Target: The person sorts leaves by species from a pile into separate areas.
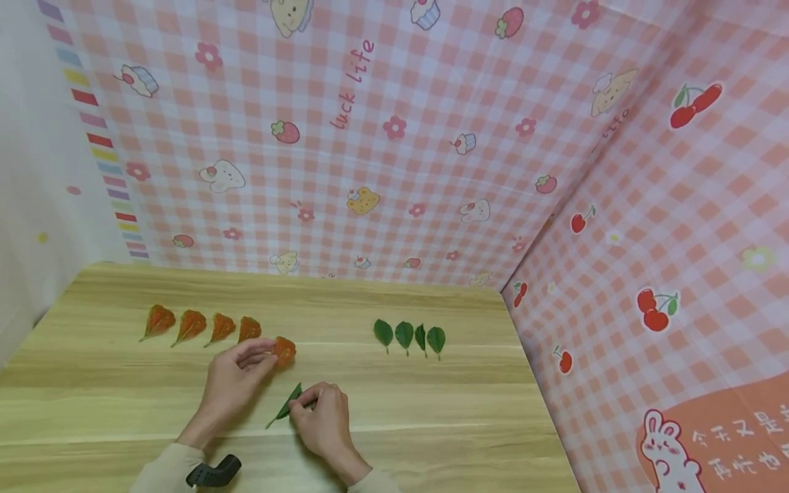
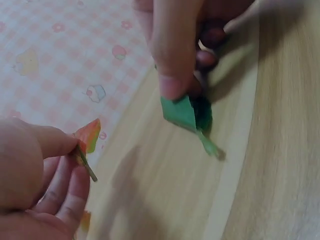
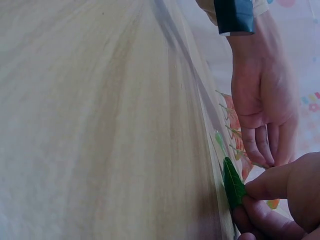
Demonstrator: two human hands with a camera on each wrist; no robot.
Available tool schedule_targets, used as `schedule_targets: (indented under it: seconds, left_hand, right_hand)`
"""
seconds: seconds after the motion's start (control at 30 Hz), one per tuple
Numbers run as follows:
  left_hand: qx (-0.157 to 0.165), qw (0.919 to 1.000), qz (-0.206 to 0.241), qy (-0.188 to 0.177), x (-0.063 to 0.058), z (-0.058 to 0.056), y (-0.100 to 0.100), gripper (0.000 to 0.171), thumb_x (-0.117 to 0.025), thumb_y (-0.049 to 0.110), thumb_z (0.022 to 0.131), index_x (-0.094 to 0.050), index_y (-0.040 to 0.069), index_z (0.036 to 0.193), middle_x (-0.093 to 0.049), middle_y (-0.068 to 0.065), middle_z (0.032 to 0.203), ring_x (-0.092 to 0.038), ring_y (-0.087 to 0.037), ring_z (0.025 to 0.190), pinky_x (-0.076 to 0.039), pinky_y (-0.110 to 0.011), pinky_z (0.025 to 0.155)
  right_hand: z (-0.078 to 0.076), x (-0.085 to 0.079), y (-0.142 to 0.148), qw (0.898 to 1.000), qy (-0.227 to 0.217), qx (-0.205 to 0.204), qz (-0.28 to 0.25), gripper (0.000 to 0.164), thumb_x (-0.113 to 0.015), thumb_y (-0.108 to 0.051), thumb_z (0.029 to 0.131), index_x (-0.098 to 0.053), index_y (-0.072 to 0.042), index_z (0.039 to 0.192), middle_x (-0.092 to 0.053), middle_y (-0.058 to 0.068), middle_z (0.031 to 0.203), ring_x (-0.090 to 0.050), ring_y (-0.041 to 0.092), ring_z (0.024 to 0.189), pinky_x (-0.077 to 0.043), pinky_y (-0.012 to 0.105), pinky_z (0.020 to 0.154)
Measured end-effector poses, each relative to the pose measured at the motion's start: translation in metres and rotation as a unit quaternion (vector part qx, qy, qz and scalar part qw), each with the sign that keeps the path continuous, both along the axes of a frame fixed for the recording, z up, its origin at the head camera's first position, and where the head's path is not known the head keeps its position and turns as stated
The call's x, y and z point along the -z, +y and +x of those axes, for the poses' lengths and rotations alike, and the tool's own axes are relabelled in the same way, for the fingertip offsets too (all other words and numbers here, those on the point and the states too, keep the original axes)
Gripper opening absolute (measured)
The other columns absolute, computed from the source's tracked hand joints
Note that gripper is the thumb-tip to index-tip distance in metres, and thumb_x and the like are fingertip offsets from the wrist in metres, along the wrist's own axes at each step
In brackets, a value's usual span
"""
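Observation:
My left hand (image 1: 237, 376) pinches an orange-red leaf (image 1: 284, 351) by its stem end, thumb against fingers. In the left wrist view the stem of this leaf (image 2: 89, 136) pokes out below the thumb. Nearer the front, my right hand (image 1: 325, 418) pinches a folded green leaf (image 1: 288, 405) between thumb and fingers. Its stem points left toward the front in the head view. The right wrist view shows the thumb and fingertips at the edge of the green leaf (image 3: 233, 184). Left of the held orange leaf lies a row of several orange-red leaves (image 1: 190, 324), the closest partly behind my left hand.
Several green leaves (image 1: 403, 334) lie in a row at the back right of the wooden table (image 1: 431, 438). A pink checked cloth wall (image 1: 345, 164) stands behind the table, another (image 1: 616, 287) on the right. A black band (image 1: 214, 471) sits at my left sleeve.

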State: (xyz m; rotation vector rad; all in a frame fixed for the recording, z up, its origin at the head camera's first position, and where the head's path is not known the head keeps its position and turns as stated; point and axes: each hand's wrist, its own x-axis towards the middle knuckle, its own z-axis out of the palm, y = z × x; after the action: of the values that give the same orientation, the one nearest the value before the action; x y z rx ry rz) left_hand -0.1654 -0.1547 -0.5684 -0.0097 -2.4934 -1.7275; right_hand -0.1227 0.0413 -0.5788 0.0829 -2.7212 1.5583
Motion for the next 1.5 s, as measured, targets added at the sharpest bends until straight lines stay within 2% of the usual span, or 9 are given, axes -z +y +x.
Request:
schedule_targets:
  seconds: [0.17,0.3,0.43,0.63,0.77,0.93,1.1,1.33,1.5]
  left_hand:
    - [-0.009,0.9972,-0.024,0.07,0.009,-0.005,0.001,0.023,-0.084,0.005,0.101,-0.077,0.002,0.123,-0.084,-0.018,0.118,-0.071,0.012,0.099,-0.058,-0.006,0.089]
    - [-0.016,0.9937,-0.05,0.099,0.014,-0.008,0.002,0.015,-0.087,0.002,0.098,-0.079,0.005,0.111,-0.086,-0.014,0.105,-0.073,0.01,0.091,-0.058,-0.007,0.082]
    - [-0.017,0.9924,-0.067,0.102,0.015,-0.012,0.003,0.011,-0.088,0.002,0.097,-0.082,0.008,0.105,-0.087,-0.01,0.1,-0.074,0.005,0.086,-0.057,-0.009,0.077]
    - [-0.022,0.9909,-0.086,0.101,0.018,-0.016,0.002,0.009,-0.087,0.003,0.099,-0.085,0.01,0.104,-0.088,-0.008,0.1,-0.078,-0.002,0.088,-0.053,-0.005,0.077]
    - [-0.024,0.9873,-0.106,0.116,0.019,-0.016,0.002,0.01,-0.085,0.002,0.099,-0.085,0.01,0.105,-0.088,-0.008,0.101,-0.083,-0.015,0.091,-0.053,-0.005,0.079]
    - [-0.028,0.9777,-0.144,0.15,0.019,-0.016,0.001,0.012,-0.084,-0.002,0.099,-0.087,0.007,0.107,-0.088,-0.01,0.105,-0.085,-0.031,0.096,-0.056,-0.01,0.08]
    - [-0.023,0.9731,-0.161,0.163,0.021,-0.016,0.0,0.016,-0.082,-0.005,0.099,-0.086,0.006,0.11,-0.088,-0.011,0.108,-0.084,-0.032,0.1,-0.05,-0.005,0.083]
    - [-0.019,0.973,-0.159,0.166,0.023,-0.02,-0.001,0.014,-0.085,-0.003,0.098,-0.085,0.007,0.108,-0.087,-0.008,0.099,-0.082,-0.025,0.088,-0.058,-0.019,0.076]
    - [-0.034,0.9693,-0.158,0.186,0.025,-0.025,-0.001,0.012,-0.087,-0.005,0.094,-0.085,0.002,0.104,-0.087,-0.012,0.096,-0.083,-0.031,0.086,-0.047,-0.001,0.078]
  right_hand:
    - [0.001,0.0,-0.001,1.0,0.002,0.005,0.002,0.018,-0.09,-0.011,0.091,-0.083,-0.014,0.075,-0.072,-0.011,0.082,-0.052,-0.002,0.077,-0.038,0.016,0.074]
    - [0.001,0.0,-0.002,1.0,0.008,0.007,0.004,0.018,-0.09,-0.011,0.091,-0.084,-0.014,0.074,-0.072,-0.011,0.081,-0.051,-0.002,0.076,-0.038,0.016,0.074]
    - [0.0,0.001,-0.002,1.0,0.013,0.01,0.006,0.017,-0.09,-0.011,0.09,-0.084,-0.014,0.074,-0.073,-0.011,0.08,-0.051,-0.003,0.076,-0.038,0.015,0.073]
    - [0.0,0.002,-0.001,1.0,0.015,0.011,0.01,0.017,-0.09,-0.012,0.089,-0.084,-0.015,0.074,-0.073,-0.012,0.081,-0.051,-0.003,0.077,-0.038,0.015,0.074]
    - [0.0,0.003,-0.001,1.0,0.02,0.008,0.011,0.018,-0.09,-0.012,0.09,-0.084,-0.015,0.074,-0.073,-0.013,0.081,-0.053,-0.002,0.077,-0.038,0.015,0.074]
    - [-0.001,0.003,-0.001,1.0,0.024,0.006,0.01,0.018,-0.09,-0.012,0.09,-0.084,-0.015,0.074,-0.072,-0.014,0.08,-0.052,-0.002,0.077,-0.038,0.015,0.074]
    - [-0.001,0.003,-0.001,1.0,0.025,0.006,0.015,0.018,-0.09,-0.011,0.09,-0.084,-0.015,0.073,-0.071,-0.013,0.078,-0.052,-0.002,0.076,-0.038,0.015,0.074]
    - [-0.001,0.003,-0.001,1.0,0.023,0.006,0.012,0.017,-0.09,-0.011,0.089,-0.083,-0.015,0.074,-0.071,-0.012,0.079,-0.052,-0.003,0.078,-0.037,0.015,0.075]
    - [-0.001,0.004,-0.001,1.0,0.026,0.004,0.009,0.017,-0.089,-0.011,0.089,-0.084,-0.015,0.074,-0.073,-0.012,0.08,-0.052,-0.003,0.078,-0.037,0.015,0.076]
